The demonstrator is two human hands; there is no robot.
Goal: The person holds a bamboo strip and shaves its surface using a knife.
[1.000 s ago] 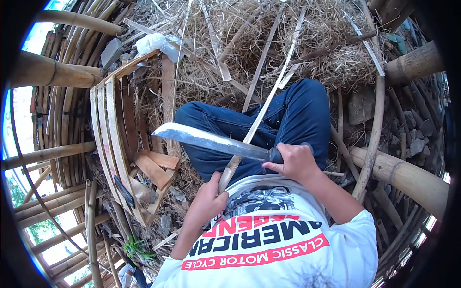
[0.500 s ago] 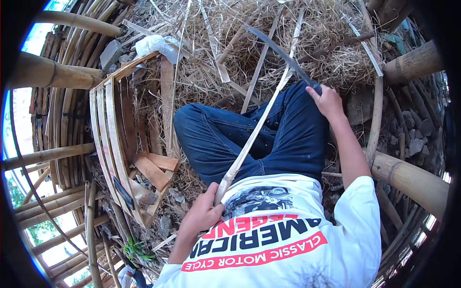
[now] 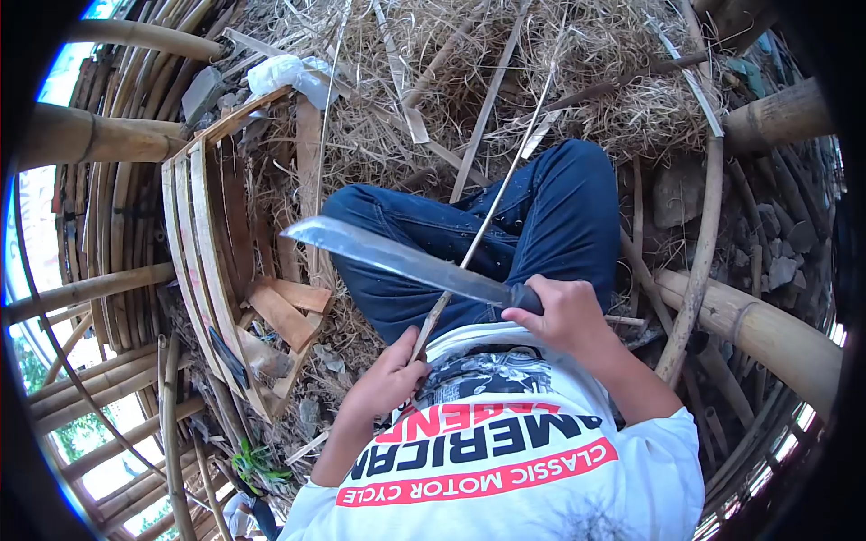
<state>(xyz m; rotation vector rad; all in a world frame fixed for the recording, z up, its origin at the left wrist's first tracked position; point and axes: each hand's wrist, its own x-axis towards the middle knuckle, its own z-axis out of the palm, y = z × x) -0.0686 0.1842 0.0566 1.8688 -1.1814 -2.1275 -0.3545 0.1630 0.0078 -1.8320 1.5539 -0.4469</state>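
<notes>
My right hand is closed around the dark handle of a machete. Its long blade points left across my lap and crosses over a thin bamboo strip. Near my waist, my left hand grips the lower end of that strip. From there the strip slants up and away past my knee toward the shavings. I sit cross-legged in blue jeans, with the strip lying over my legs. A short pale sliver lies beside the strip near my knee.
A wooden crate with wood pieces stands on my left, a white plastic bag at its far end. Curly shavings cover the ground ahead. Thick bamboo poles flank me, with stones on the right.
My right hand has swung the machete from beyond my right knee back to my lap, its blade now across the strip. The strip has turned, showing a narrower edge.
</notes>
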